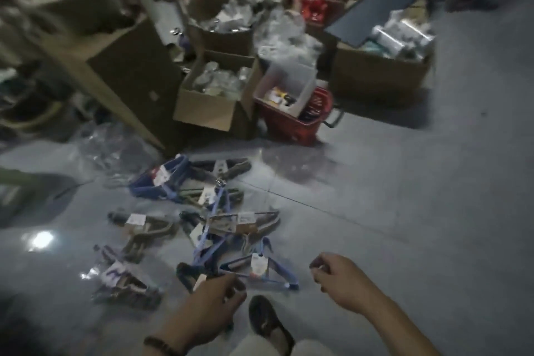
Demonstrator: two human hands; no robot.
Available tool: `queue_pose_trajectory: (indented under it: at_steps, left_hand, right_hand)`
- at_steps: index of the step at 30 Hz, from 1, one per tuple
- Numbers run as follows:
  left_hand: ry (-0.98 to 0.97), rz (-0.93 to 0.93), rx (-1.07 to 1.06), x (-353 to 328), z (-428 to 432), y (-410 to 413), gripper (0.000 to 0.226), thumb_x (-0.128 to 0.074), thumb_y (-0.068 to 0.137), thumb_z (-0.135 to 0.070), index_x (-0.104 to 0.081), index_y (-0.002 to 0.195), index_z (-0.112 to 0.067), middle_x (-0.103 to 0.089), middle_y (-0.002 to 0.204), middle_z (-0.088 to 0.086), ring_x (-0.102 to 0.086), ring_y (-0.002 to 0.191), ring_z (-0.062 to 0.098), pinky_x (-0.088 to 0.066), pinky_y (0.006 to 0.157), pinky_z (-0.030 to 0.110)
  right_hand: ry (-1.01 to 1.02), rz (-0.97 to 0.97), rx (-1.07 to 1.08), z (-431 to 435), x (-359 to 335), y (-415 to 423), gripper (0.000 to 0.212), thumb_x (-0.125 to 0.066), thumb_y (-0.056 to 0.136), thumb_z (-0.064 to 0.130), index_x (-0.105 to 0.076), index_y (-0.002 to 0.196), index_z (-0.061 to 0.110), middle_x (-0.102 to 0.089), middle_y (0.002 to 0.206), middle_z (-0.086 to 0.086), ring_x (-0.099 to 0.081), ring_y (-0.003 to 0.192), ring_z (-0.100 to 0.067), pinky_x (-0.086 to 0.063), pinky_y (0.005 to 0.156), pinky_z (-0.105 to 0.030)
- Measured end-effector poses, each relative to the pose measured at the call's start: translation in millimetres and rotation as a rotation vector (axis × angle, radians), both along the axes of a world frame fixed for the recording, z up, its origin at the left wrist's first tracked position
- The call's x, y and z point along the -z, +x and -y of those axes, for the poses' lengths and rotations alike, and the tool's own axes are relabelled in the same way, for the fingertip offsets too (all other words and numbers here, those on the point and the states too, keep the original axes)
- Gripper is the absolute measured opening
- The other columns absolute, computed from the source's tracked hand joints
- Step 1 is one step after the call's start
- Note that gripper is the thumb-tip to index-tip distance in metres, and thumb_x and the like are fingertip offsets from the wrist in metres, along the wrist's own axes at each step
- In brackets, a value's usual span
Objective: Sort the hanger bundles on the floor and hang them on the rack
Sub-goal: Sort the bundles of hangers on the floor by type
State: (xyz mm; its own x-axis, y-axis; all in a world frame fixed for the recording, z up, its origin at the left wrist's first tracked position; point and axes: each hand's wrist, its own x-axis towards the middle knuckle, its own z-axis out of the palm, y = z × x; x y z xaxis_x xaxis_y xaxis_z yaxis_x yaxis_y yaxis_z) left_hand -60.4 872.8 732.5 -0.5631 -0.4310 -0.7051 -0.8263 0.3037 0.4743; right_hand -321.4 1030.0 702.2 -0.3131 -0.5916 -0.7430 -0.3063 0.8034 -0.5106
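On the far left of the grey tiled floor [404, 182], a bright light glare [40, 240] reflects off the tiles. Just right of it lie dark hanger bundles [127, 283] with paper tags, and above them an olive-brown bundle [144, 228]. Further right, the main heap spreads across the floor: a blue hanger bundle [161, 182] at the top, tagged brown ones [245, 221] in the middle, and a blue hanger [260, 269] with a white tag nearest the person. The left hand [213, 306], a beaded bracelet [161, 347] on its wrist, reaches down to the near edge of this heap with fingers curled; blur hides whether they actually grip a hanger. A sandalled foot [268, 324] sits between the hands. The right hand [341, 280] hovers above bare floor beside the blue hanger, fingers loosely curled, thumb and forefinger pinched close, holding nothing visible. Behind, cardboard boxes [208, 101] and a red basket [297, 121] crowd the floor.
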Motion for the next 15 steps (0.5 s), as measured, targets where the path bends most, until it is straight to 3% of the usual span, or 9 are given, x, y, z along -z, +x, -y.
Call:
queue_pose_trajectory:
  at_steps: [7,13,15]
  left_hand:
    - [0.102,0.006,-0.391,63,40,5,0.014,-0.051,0.108,-0.043,-0.063,0.107,-0.037,-0.064,0.102,-0.017,-0.060,0.088,-0.001,-0.042,0.067,0.014]
    - [0.171,0.046,-0.744,166,76,-11,0.012,-0.053,0.107,-0.044,-0.065,0.109,-0.039,-0.068,0.108,-0.017,-0.064,0.095,0.000,-0.046,0.073,0.015]
    - [0.166,0.052,-0.961,213,83,-18,0.012,-0.054,0.106,-0.045,-0.065,0.109,-0.041,-0.070,0.107,-0.014,-0.067,0.091,0.002,-0.050,0.072,0.020]
  right_hand:
    - [0.077,0.018,-0.248,127,56,-21,0.016,-0.057,0.098,0.040,-0.067,0.109,0.033,-0.070,0.108,0.006,-0.072,0.090,-0.014,-0.061,0.085,-0.038]
    - [0.149,0.022,-0.500,248,181,-46,0.022,-0.057,0.095,0.048,-0.066,0.112,0.037,-0.070,0.108,0.010,-0.071,0.093,-0.013,-0.061,0.090,-0.041]
    - [0.178,0.014,-0.595,286,238,-53,0.022,-0.058,0.097,0.045,-0.066,0.115,0.034,-0.070,0.111,0.006,-0.071,0.094,-0.014,-0.060,0.091,-0.041]
